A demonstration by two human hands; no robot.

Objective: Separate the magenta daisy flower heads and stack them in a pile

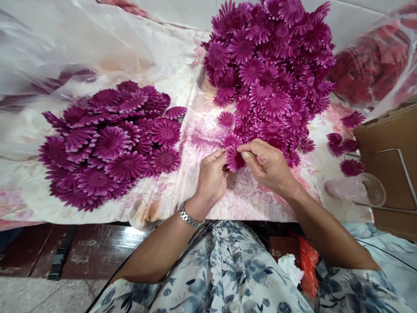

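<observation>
Between my two hands is a purple artificial flower [235,159], its fringed petals facing me above the near part of the table. My left hand [213,176], with a metal watch on the wrist, pinches the flower's left edge. The thumb and forefinger of my right hand [267,163] close on its upper right edge. Just beyond my hands rises a tall heap of loose purple flowers [260,91]. A lower, wider pile of stacked purple flowers [112,141] lies to the left.
A floral cloth [192,174] covers the table. At the right stand a clear plastic cup [356,190] lying on its side, a cardboard box [391,174] with a wire frame, and a few stray flowers [352,167]. Behind is a clear bag of red petals [371,65].
</observation>
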